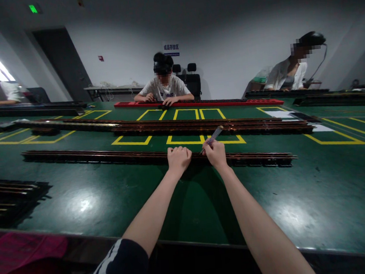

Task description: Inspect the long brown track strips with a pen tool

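Note:
A long dark rail with copper-coloured edges [106,154] lies across the green table in front of me. My left hand [178,159] is closed over the rail near its middle, fingers curled around it. Just to the right, my right hand [215,152] grips a slim grey pen-like tool [215,134], its back end tilted up and away to the right. The tool's tip points down at the rail, but the fingers and shadow hide where it meets it.
Beyond lies a bundle of similar rails [207,125] over yellow tape outlines [131,142]. More rails [7,197] are stacked at the left. Across the table, a person [165,87] works at a long red strip [250,103]. Two other people sit at the sides. White papers [322,128] lie right.

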`<state>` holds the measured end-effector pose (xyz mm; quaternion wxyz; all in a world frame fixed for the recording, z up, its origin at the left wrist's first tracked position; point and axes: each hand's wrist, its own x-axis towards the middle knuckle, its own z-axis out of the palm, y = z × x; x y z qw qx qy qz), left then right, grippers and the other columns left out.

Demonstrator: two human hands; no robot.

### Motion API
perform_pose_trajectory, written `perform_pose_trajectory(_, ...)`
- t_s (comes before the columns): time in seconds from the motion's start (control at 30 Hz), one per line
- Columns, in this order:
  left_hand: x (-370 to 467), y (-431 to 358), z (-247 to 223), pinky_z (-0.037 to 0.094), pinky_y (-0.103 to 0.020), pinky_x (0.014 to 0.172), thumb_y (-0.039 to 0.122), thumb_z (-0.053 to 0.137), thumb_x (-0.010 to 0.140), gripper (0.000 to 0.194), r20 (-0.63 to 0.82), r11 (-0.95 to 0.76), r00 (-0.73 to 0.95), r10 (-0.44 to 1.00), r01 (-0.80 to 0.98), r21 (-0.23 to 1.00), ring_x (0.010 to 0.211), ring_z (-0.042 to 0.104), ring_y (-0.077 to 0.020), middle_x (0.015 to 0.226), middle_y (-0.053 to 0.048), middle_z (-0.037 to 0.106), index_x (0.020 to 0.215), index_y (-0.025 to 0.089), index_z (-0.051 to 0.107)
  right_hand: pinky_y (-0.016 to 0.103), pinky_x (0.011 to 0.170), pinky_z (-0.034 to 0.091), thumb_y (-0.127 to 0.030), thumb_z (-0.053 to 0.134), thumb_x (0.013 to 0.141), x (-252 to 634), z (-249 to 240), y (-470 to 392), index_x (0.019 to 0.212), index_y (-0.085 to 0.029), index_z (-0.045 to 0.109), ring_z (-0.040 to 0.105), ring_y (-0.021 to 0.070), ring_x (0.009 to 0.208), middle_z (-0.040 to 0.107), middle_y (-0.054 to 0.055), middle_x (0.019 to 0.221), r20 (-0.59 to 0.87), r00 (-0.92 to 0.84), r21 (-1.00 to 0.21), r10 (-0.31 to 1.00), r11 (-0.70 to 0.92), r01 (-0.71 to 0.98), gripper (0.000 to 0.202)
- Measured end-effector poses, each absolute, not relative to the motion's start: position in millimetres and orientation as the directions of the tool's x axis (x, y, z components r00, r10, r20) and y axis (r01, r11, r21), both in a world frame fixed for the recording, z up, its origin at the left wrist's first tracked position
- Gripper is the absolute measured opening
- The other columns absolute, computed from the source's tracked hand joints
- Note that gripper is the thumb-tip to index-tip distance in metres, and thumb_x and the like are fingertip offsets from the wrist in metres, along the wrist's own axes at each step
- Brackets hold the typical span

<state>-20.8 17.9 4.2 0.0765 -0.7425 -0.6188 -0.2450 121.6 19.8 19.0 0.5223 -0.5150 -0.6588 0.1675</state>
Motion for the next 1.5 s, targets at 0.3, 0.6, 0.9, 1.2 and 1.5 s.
perform_pose_trajectory(0.3,-21.1,20.7,1.7,0.037,-0.041,0.080,0.027,0.028,0.091,0.045,0.464,-0.208,0.093,0.881,0.957,0.204,0.078,0.063,-0.0230,0.086,-0.014,0.072,0.075,0.014,0.069,0.029,0.055,0.048,-0.023,0.051,0.085,120.9,20.7,17.4,0.055,-0.021,0.052,0.060,0.0183,0.047,0.058,0.001,0.047,0.517,0.106,-0.765,0.849,0.403,0.503,0.030)
perform_pose_trajectory(0.6,-24.0,20.6,2.6,0.038,-0.040,0.081,0.028,0.028,0.090,0.045,0.464,-0.180,0.034,0.885,0.945,0.275,0.070,0.061,-0.0204,0.077,-0.011,0.070,0.067,0.016,0.065,0.029,0.054,0.051,-0.024,0.055,0.082,123.9,14.3,24.8,0.060,-0.019,0.057,0.063,0.0190,0.050,0.062,0.002,0.051,0.483,0.075,-0.808,0.873,0.411,0.422,0.023)
perform_pose_trajectory(0.9,-29.0,21.2,4.9,0.038,-0.039,0.080,0.028,0.028,0.090,0.046,0.460,-0.158,0.008,0.888,0.945,0.288,0.065,0.060,-0.0190,0.072,-0.010,0.069,0.065,0.016,0.064,0.032,0.053,0.054,-0.027,0.058,0.083,118.9,16.4,20.0,0.065,-0.018,0.060,0.064,0.0199,0.051,0.065,0.003,0.055,0.458,0.059,-0.840,0.887,0.410,0.356,0.020)
perform_pose_trajectory(1.2,-32.6,22.1,4.4,0.036,-0.041,0.083,0.026,0.029,0.090,0.045,0.457,-0.138,-0.005,0.889,0.951,0.278,0.070,0.063,-0.0211,0.076,-0.013,0.070,0.068,0.014,0.067,0.032,0.055,0.055,-0.028,0.058,0.082,125.3,12.2,27.7,0.068,-0.018,0.061,0.066,0.0206,0.053,0.066,0.004,0.058,0.457,0.068,-0.856,0.887,0.417,0.307,0.017)
perform_pose_trajectory(1.5,-34.7,24.8,2.9,0.037,-0.041,0.084,0.027,0.029,0.091,0.046,0.459,-0.098,-0.032,0.888,0.962,0.257,0.068,0.062,-0.0198,0.079,-0.012,0.071,0.065,0.014,0.065,0.032,0.055,0.055,-0.029,0.057,0.082,123.2,9.8,26.8,0.068,-0.019,0.059,0.065,0.0197,0.054,0.066,0.004,0.059,0.468,0.034,-0.854,0.883,0.442,0.273,0.017)
